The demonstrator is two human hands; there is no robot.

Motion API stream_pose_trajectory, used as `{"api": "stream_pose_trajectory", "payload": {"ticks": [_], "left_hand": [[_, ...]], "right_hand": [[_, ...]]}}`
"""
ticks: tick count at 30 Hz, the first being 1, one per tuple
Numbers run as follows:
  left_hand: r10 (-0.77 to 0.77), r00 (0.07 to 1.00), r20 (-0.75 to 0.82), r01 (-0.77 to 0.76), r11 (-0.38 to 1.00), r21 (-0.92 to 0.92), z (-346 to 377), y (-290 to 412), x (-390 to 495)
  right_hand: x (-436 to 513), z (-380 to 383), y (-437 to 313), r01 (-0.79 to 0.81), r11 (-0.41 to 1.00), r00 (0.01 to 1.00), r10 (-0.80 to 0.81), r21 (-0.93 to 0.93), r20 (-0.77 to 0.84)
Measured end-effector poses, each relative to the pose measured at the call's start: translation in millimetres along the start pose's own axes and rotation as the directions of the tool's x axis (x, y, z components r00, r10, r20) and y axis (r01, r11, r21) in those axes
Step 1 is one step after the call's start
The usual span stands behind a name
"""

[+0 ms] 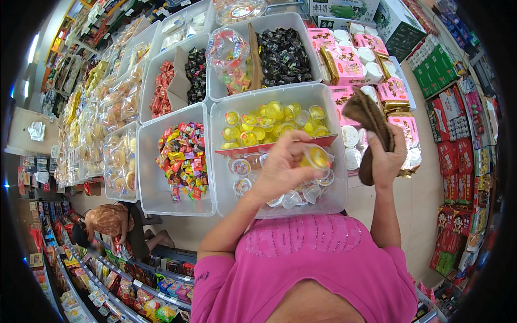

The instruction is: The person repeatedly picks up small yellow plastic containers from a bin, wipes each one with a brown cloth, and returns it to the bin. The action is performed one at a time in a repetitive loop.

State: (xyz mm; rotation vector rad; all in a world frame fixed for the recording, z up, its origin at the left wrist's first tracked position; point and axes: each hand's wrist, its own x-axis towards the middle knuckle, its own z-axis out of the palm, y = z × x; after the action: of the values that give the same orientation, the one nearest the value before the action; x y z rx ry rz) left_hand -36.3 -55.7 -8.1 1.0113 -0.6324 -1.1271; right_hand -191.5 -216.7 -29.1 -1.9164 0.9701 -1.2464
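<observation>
A yellow jelly cup [316, 157] is in my left hand [282, 163], a little blurred, above the front right plastic bin [341, 181]. My right hand [385, 155] grips a folded brown cloth [373, 121] to the right of that bin. A red cardboard divider [242, 150] splits the bin: yellow jelly cups [274, 111] lie behind it, and clear and whitish jelly cups [301, 194] lie in front, partly hidden by my left hand and forearm.
Left of this bin stands a bin of colourful wrapped candies [183, 151]. Behind are dark wrapped candies [284, 54] and red ones [162, 91]. Pink packages [343, 62] are stacked at right. A person [109, 222] crouches by shelves at lower left. Cartons [452, 222] line the right side.
</observation>
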Motion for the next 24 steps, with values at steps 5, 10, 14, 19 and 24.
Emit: {"api": "stream_pose_trajectory", "payload": {"ticks": [5, 10, 14, 19, 24], "left_hand": [[0.159, 0.956, -0.245, -0.119, 0.978, 0.172, -35, 38, -2], [0.248, 0.911, -0.330, -0.150, 0.944, 0.293, -54, 52, -7], [0.279, 0.888, -0.366, -0.150, 0.927, 0.343, -64, 50, -5], [0.261, 0.876, -0.406, -0.053, 0.889, 0.456, -73, 42, 2], [0.262, 0.879, -0.399, -0.070, 0.898, 0.435, -72, 37, 12]], "right_hand": [[8, -13, 40, -0.108, 0.994, 0.992, 0.107, 0.002, -0.063], [0, -1, 69, -0.116, 0.987, 0.992, 0.110, -0.114, -0.058], [-3, 0, 78, -0.046, 0.985, 0.997, 0.036, -0.168, -0.062], [-3, 0, 78, -0.022, 0.988, 0.999, 0.015, -0.151, -0.050], [-4, 0, 77, -0.038, 0.977, 0.999, 0.031, -0.209, -0.036]]}}
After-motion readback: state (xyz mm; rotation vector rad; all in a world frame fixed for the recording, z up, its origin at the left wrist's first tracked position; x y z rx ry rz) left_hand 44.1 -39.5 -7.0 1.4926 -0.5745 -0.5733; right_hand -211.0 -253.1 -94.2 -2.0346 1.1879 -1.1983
